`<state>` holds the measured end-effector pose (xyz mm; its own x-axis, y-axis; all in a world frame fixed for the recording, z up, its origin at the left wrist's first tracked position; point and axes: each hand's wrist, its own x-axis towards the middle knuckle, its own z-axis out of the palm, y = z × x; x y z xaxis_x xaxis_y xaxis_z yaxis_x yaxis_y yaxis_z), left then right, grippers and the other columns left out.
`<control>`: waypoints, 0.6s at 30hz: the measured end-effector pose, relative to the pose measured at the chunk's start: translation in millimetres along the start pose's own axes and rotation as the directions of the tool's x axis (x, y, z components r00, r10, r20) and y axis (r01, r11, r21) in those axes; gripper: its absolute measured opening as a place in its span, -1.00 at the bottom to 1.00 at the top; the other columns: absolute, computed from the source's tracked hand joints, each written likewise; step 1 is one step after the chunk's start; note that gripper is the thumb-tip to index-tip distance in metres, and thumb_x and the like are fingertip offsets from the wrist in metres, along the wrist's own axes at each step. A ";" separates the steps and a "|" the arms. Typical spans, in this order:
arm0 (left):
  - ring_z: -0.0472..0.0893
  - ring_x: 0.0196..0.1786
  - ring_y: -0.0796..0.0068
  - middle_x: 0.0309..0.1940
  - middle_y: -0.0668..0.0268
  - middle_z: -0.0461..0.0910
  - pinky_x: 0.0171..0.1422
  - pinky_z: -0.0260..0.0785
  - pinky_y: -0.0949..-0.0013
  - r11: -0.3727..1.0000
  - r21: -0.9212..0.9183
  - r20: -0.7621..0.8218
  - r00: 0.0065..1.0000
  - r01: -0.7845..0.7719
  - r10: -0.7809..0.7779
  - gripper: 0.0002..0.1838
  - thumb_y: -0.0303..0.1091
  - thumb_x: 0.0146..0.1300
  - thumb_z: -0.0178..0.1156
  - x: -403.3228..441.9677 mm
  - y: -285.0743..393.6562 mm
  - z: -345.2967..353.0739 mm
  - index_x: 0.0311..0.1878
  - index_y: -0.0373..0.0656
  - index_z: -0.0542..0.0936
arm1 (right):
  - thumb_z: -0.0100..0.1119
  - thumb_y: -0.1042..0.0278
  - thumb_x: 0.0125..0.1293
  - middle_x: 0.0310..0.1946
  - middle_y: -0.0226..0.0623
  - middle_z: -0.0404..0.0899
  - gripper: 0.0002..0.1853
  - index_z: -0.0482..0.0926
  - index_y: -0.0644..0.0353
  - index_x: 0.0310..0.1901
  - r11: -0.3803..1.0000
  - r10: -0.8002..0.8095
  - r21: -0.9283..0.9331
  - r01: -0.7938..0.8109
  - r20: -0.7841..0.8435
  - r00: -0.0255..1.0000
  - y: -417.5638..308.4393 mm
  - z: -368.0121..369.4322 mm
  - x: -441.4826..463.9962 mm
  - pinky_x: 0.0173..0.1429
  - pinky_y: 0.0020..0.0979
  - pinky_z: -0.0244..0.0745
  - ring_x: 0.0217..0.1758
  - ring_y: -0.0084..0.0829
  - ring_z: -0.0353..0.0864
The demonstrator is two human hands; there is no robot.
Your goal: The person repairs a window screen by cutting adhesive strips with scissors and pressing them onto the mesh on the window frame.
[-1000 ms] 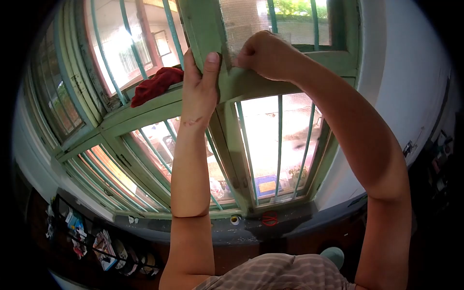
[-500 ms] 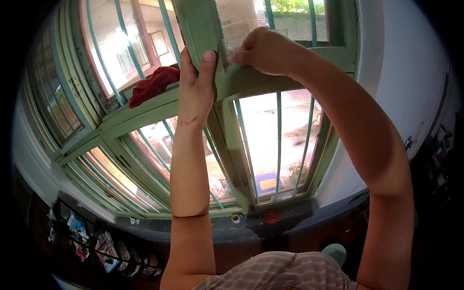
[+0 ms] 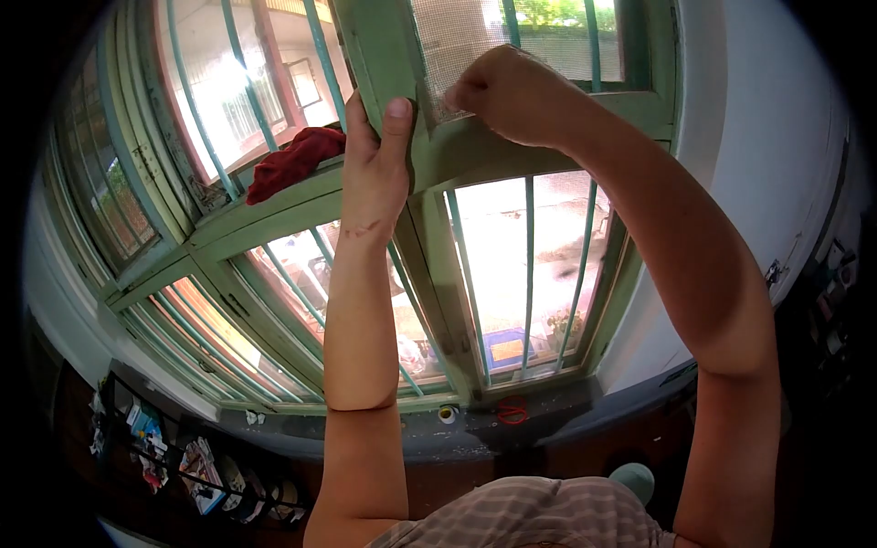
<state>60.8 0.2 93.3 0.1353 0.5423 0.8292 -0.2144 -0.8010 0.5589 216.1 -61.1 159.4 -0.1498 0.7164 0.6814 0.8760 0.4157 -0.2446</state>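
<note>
My left hand [image 3: 376, 169] grips the upright edge of a green window frame [image 3: 376, 55], its thumb on the near face and the other fingers partly hidden behind the wood. To the right, my right hand [image 3: 516, 96] is closed, thumb and fingers pinched together by the lower left corner of a mesh screen [image 3: 461, 41] in the upper pane. Whatever is between those fingertips, if anything, is too small to make out. A dark red cloth [image 3: 294, 164] lies on the crossbar left of my left hand, against the teal bars.
On the grey ledge [image 3: 557, 429] below are a roll of tape [image 3: 447, 415] and red-handled scissors [image 3: 512, 410]. A dark shelf [image 3: 183, 457] with papers and other items stands at lower left. A pale green round object [image 3: 632, 480] is on the floor.
My right hand has shifted slightly right and up, its fingertips a little farther from the screen's corner. My left hand keeps its hold on the frame.
</note>
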 end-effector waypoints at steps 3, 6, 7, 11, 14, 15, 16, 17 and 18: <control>0.39 0.13 0.48 0.11 0.28 0.40 0.21 0.25 0.43 1.000 -0.003 0.011 1.000 0.003 -0.003 -0.47 -0.07 0.41 -0.02 0.1 0.9 -0.2 0.32 -0.14 0.22 | 0.21 0.22 0.15 -0.54 -0.19 0.59 -0.75 0.64 0.28 -0.34 1.000 -0.006 -0.030 0.007 0.017 1.000 -1.5 -0.6 0.7 -0.27 -0.36 0.44 -0.46 -0.43 0.56; 0.39 0.14 0.47 0.12 0.27 0.40 0.22 0.24 0.42 1.000 -0.015 0.007 1.000 -0.003 0.003 -0.47 -0.07 0.41 -0.02 -0.2 1.0 0.2 0.32 -0.15 0.21 | 0.26 0.30 0.09 -0.55 -0.32 0.50 -0.82 0.62 0.21 -0.32 0.990 -0.130 0.043 0.134 -0.072 0.989 2.4 0.8 0.1 -0.27 -0.38 0.42 -0.46 -0.45 0.51; 0.38 0.15 0.46 0.13 0.26 0.39 0.22 0.24 0.42 1.000 -0.017 0.008 1.000 0.003 -0.002 -0.46 -0.08 0.41 -0.02 -0.6 1.3 0.2 0.33 -0.15 0.21 | 0.27 0.33 0.06 -0.53 -0.35 0.47 -0.83 0.61 0.19 -0.32 0.988 -0.142 0.046 0.147 -0.102 0.985 4.1 2.6 -0.3 -0.26 -0.38 0.41 -0.44 -0.46 0.49; 0.38 0.16 0.45 0.14 0.26 0.39 0.22 0.24 0.43 1.000 -0.013 0.003 1.000 0.004 -0.004 -0.47 -0.10 0.41 -0.02 -1.1 2.4 0.0 0.33 -0.15 0.20 | 0.30 0.37 -0.01 -0.46 -0.38 0.41 -0.78 0.58 0.13 -0.27 0.985 -0.156 0.049 0.166 -0.160 0.975 3.5 7.9 -1.1 -0.22 -0.39 0.40 -0.37 -0.46 0.47; 0.38 0.17 0.45 0.14 0.25 0.39 0.21 0.25 0.43 1.000 -0.018 0.012 1.000 0.004 -0.004 -0.49 -0.12 0.43 -0.04 1.2 -0.3 -1.2 0.33 -0.15 0.20 | 0.32 0.36 -0.04 -0.42 -0.37 0.42 -0.72 0.58 0.10 -0.23 0.984 -0.154 0.063 0.168 -0.185 0.971 4.4 16.2 1.7 -0.20 -0.38 0.42 -0.34 -0.45 0.47; 0.38 0.17 0.45 0.15 0.25 0.38 0.21 0.25 0.42 1.000 -0.024 0.017 1.000 0.007 -0.007 -0.50 -0.13 0.43 -0.05 1.6 -1.5 -1.1 0.33 -0.15 0.20 | 0.33 0.35 -0.05 -0.42 -0.37 0.43 -0.71 0.58 0.10 -0.21 0.983 -0.156 0.069 0.172 -0.196 0.968 4.5 19.1 2.4 -0.20 -0.38 0.42 -0.34 -0.45 0.47; 0.39 0.12 0.47 0.10 0.26 0.40 0.19 0.26 0.42 0.999 -0.049 0.000 1.000 0.004 -0.004 -0.51 -0.12 0.42 -0.03 1.1 -1.4 0.3 0.30 -0.16 0.23 | 0.34 0.35 -0.06 -0.41 -0.37 0.43 -0.69 0.58 0.09 -0.20 0.986 -0.127 0.084 0.146 -0.195 0.972 3.7 21.1 3.2 -0.20 -0.38 0.42 -0.34 -0.44 0.47; 0.40 0.08 0.48 0.05 0.27 0.42 0.16 0.26 0.42 0.997 -0.075 -0.017 1.000 0.001 -0.002 -0.51 -0.10 0.41 -0.02 0.7 -0.9 2.3 0.27 -0.17 0.25 | 0.35 0.34 -0.07 -0.41 -0.37 0.43 -0.67 0.58 0.09 -0.19 0.988 -0.098 0.100 0.119 -0.194 0.976 2.0 22.3 4.0 -0.19 -0.38 0.43 -0.33 -0.44 0.48; 0.41 0.03 0.50 0.01 0.28 0.44 0.14 0.27 0.42 0.995 -0.100 -0.035 0.999 -0.003 0.000 -0.52 -0.08 0.40 0.00 0.9 -0.7 3.4 0.24 -0.19 0.28 | 0.36 0.33 -0.08 -0.41 -0.37 0.43 -0.66 0.58 0.09 -0.18 0.989 -0.069 0.115 0.093 -0.192 0.979 1.3 22.8 4.5 -0.19 -0.37 0.43 -0.33 -0.43 0.48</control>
<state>64.4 0.3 93.7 0.1014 0.5512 0.8282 -0.3109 -0.7732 0.5527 206.0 -44.5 146.5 -0.1192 0.5646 0.8167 0.7998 0.5420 -0.2580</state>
